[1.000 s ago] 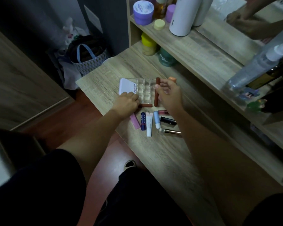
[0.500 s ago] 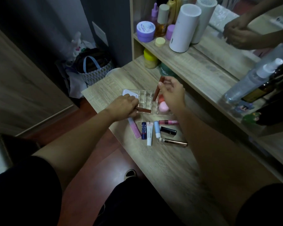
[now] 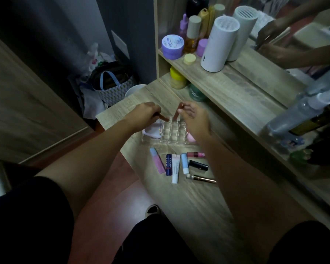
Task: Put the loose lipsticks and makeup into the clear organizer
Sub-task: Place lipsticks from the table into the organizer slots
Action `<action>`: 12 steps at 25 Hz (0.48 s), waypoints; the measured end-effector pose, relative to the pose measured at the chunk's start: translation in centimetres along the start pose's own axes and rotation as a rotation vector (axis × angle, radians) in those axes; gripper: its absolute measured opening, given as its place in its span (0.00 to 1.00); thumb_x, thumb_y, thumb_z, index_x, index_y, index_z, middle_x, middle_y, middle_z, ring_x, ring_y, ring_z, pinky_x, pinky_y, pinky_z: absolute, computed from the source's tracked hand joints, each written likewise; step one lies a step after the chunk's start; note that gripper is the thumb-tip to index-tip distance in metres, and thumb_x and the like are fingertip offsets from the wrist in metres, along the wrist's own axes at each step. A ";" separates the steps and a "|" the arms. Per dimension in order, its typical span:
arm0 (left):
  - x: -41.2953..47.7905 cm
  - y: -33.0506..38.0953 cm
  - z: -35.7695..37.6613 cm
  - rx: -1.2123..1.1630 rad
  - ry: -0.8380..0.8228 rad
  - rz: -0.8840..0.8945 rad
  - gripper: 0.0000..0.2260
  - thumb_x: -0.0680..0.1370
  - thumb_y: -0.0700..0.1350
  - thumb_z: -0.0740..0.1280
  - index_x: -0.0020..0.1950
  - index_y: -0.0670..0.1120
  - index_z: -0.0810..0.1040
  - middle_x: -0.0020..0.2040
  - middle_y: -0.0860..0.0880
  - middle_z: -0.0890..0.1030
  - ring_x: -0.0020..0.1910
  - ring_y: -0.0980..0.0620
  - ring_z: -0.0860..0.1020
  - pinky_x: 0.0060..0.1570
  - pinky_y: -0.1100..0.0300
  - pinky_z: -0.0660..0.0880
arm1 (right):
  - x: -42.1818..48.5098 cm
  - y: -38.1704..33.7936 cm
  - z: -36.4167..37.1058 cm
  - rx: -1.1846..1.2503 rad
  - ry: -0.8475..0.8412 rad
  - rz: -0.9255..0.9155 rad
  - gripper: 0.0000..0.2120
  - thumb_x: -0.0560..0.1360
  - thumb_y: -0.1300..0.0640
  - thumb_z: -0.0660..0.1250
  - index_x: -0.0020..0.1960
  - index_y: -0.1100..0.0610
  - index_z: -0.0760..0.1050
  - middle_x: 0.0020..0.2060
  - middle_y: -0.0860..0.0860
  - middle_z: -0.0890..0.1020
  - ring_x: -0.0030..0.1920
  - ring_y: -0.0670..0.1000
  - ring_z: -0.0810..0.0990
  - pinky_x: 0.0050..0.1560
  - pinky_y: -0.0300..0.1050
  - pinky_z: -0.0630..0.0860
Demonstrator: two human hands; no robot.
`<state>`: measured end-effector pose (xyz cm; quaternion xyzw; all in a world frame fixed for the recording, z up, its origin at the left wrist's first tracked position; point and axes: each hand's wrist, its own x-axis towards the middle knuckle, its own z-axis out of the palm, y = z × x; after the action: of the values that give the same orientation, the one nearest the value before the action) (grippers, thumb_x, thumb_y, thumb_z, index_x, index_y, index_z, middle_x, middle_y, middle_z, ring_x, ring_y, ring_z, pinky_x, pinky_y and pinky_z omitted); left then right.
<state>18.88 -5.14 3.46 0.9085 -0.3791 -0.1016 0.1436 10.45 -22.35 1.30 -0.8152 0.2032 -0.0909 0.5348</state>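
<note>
The clear organizer (image 3: pixel 168 137) with its grid of cells stands on the wooden table (image 3: pixel 191 202). My left hand (image 3: pixel 144 113) grips a short brown lipstick (image 3: pixel 31 117) over the grid's far left cells. My right hand (image 3: pixel 193 116) holds a long brown lipstick tube (image 3: pixel 176 113), tilted, its lower end at a far cell. A white pad (image 3: pixel 152 130) and a pink sponge (image 3: pixel 191 138) lie in the organizer's side compartments. Loose on the table nearer me lie a pink tube (image 3: pixel 157 163), a blue Nivea stick (image 3: pixel 168 165), a white tube (image 3: pixel 176 168), a light blue stick (image 3: pixel 184 163), a pink gloss (image 3: pixel 195 154), a black lipstick (image 3: pixel 198 165) and a gold mascara (image 3: pixel 202 178).
A shelf (image 3: pixel 236 86) to the right carries a purple jar (image 3: pixel 172 47), bottles, a white cylinder (image 3: pixel 219 43) and a spray bottle (image 3: pixel 301 113). A yellow-lidded jar (image 3: pixel 177 78) and a green jar (image 3: pixel 196 94) stand below it. A mirror reflects my hands. A bag (image 3: pixel 112 86) sits on the floor.
Both hands rose and moved to the organizer's far side, each with a brown lipstick. The right tube went from flat beside the organizer to tilted over a cell. The camera view shifted.
</note>
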 end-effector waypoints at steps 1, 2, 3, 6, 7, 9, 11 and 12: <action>0.5 0.2 0.1 -0.025 0.013 0.003 0.10 0.75 0.40 0.66 0.54 0.37 0.78 0.52 0.37 0.79 0.50 0.40 0.77 0.50 0.51 0.73 | 0.1 0.4 0.2 -0.010 -0.005 0.010 0.13 0.73 0.60 0.69 0.58 0.54 0.77 0.50 0.48 0.84 0.42 0.34 0.77 0.45 0.32 0.75; 0.9 0.5 0.2 -0.056 0.034 -0.007 0.11 0.74 0.40 0.68 0.55 0.38 0.78 0.52 0.37 0.79 0.50 0.40 0.78 0.50 0.51 0.74 | 0.2 0.8 0.4 -0.014 -0.009 0.019 0.14 0.73 0.61 0.69 0.58 0.55 0.77 0.51 0.50 0.84 0.42 0.35 0.78 0.43 0.30 0.75; 1.3 0.9 0.5 -0.109 0.058 -0.037 0.13 0.72 0.40 0.70 0.56 0.39 0.77 0.51 0.38 0.80 0.49 0.41 0.79 0.50 0.53 0.75 | 0.3 1.1 0.6 -0.014 -0.010 0.027 0.13 0.73 0.61 0.69 0.58 0.55 0.77 0.51 0.51 0.84 0.43 0.38 0.79 0.44 0.31 0.76; 2.1 1.7 1.7 -0.334 0.132 -0.170 0.17 0.69 0.38 0.73 0.55 0.39 0.75 0.46 0.40 0.83 0.45 0.45 0.80 0.46 0.60 0.74 | 0.6 2.0 1.0 -0.029 -0.032 0.051 0.12 0.72 0.61 0.70 0.55 0.55 0.77 0.48 0.52 0.84 0.45 0.45 0.82 0.49 0.44 0.81; 2.2 1.8 2.1 -0.369 0.150 -0.192 0.15 0.68 0.37 0.73 0.53 0.39 0.76 0.45 0.40 0.83 0.44 0.45 0.81 0.45 0.60 0.75 | 0.7 2.1 1.1 -0.038 -0.049 0.061 0.12 0.72 0.61 0.70 0.55 0.55 0.77 0.48 0.52 0.84 0.45 0.46 0.82 0.50 0.47 0.82; 2.3 1.6 2.7 -0.389 0.170 -0.201 0.11 0.68 0.38 0.74 0.48 0.39 0.78 0.44 0.40 0.83 0.43 0.44 0.81 0.46 0.56 0.76 | 1.0 2.1 1.2 -0.052 -0.070 0.065 0.11 0.72 0.62 0.70 0.54 0.55 0.77 0.48 0.53 0.84 0.46 0.47 0.83 0.50 0.48 0.82; 2.2 1.4 2.9 -0.401 0.183 -0.201 0.10 0.68 0.39 0.74 0.48 0.39 0.79 0.43 0.40 0.84 0.43 0.44 0.81 0.48 0.54 0.77 | 1.2 2.1 1.2 -0.075 -0.073 0.040 0.11 0.72 0.61 0.71 0.53 0.55 0.78 0.47 0.52 0.85 0.43 0.44 0.82 0.46 0.42 0.82; 2.2 1.2 2.9 -0.407 0.180 -0.202 0.10 0.69 0.39 0.73 0.49 0.39 0.79 0.44 0.40 0.84 0.43 0.44 0.82 0.49 0.55 0.77 | 1.3 2.1 1.2 -0.098 -0.077 0.026 0.11 0.71 0.61 0.71 0.53 0.54 0.78 0.46 0.52 0.85 0.41 0.42 0.81 0.43 0.37 0.80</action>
<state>18.75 -8.07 0.94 0.8996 -0.2438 -0.1083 0.3458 11.61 -22.64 -1.21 -0.8405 0.1969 -0.0424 0.5029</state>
